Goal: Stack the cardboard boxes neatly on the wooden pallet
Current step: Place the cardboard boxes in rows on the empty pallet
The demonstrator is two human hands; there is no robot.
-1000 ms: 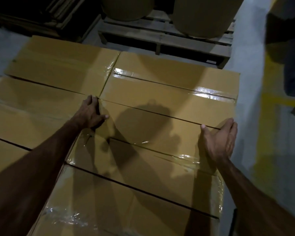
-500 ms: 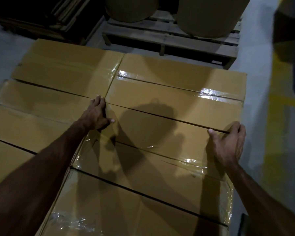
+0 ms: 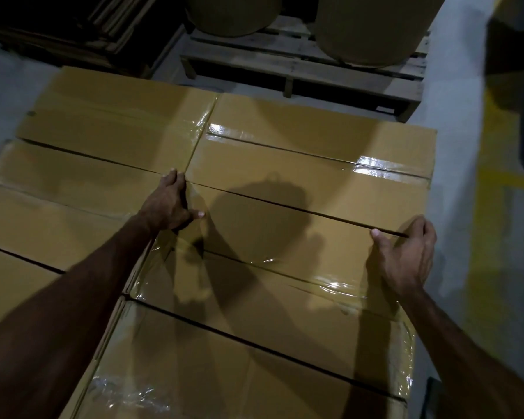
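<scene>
Several brown taped cardboard boxes lie flat in two columns, seen from above; the pallet beneath them is hidden. I hold the middle box of the right column point(image 3: 285, 237) at both ends. My left hand point(image 3: 171, 204) grips its left end, fingers down in the gap between the columns and thumb on top. My right hand point(image 3: 406, 258) grips its right end, fingers curled over the far right corner and thumb on the lid. A far box point(image 3: 315, 146) and a near box point(image 3: 239, 373) lie close against it, with thin dark gaps between them.
Behind the stack stands another wooden pallet point(image 3: 300, 71) carrying two big brown rolls point(image 3: 372, 25). Dark stacked timber point(image 3: 73, 31) sits at the far left. Grey floor with a yellow line point(image 3: 493, 222) runs along the right side of the boxes.
My right hand went from lying open against the box's right end to curling its fingers over the corner. The left hand kept its grip. The view shifted slightly.
</scene>
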